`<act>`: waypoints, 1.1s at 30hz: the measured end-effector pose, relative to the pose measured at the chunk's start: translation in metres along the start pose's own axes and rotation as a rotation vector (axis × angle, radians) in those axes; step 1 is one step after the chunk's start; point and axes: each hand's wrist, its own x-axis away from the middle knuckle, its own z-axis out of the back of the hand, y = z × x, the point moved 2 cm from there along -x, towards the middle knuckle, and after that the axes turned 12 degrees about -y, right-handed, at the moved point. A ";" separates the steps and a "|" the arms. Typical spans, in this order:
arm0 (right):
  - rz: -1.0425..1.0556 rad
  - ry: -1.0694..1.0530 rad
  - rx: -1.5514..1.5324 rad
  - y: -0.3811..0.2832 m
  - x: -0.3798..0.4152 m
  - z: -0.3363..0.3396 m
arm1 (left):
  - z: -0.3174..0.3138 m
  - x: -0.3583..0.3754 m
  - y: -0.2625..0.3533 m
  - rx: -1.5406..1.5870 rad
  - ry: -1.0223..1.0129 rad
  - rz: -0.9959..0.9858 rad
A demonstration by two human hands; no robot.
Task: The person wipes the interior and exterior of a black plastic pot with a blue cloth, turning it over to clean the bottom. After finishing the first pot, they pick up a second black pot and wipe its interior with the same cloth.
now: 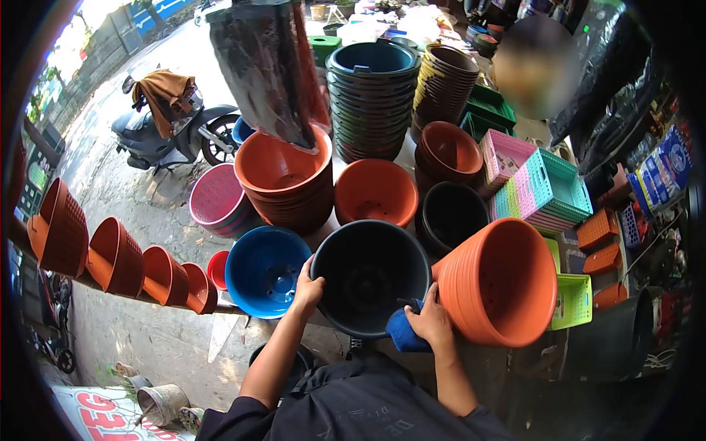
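A black plastic tub (368, 275) is right in front of me, its open mouth facing up toward me. My left hand (307, 285) grips its left rim, thumb over the edge. Bunched in my right hand (432, 322) is a blue cloth (407, 331), pressed against the tub's lower right side. The fingertips of that hand point up along a tilted stack of orange pots (507, 283) to the right. Close beside my left hand is a blue basin (266, 273). An orange pot (376, 192) stands just behind the black tub.
Stacked orange pots (283, 173), dark green buckets (371, 95) and black pots (452, 217) fill the display. Pastel baskets (555, 187) stand right. Orange planters (110, 253) hang along a rail at left. A motorbike (173, 125) is parked beyond; a person (535, 66) is at back right.
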 end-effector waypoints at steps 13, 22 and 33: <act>0.824 -0.548 0.219 -0.131 0.054 -0.120 | 0.076 0.134 -0.148 0.368 0.192 0.073; 0.690 -1.215 0.496 -0.131 0.018 -0.362 | 0.156 0.277 -0.354 0.127 0.576 0.280; 0.327 -0.746 0.165 -0.021 -0.086 -0.585 | 0.243 0.354 -0.506 0.097 0.777 0.571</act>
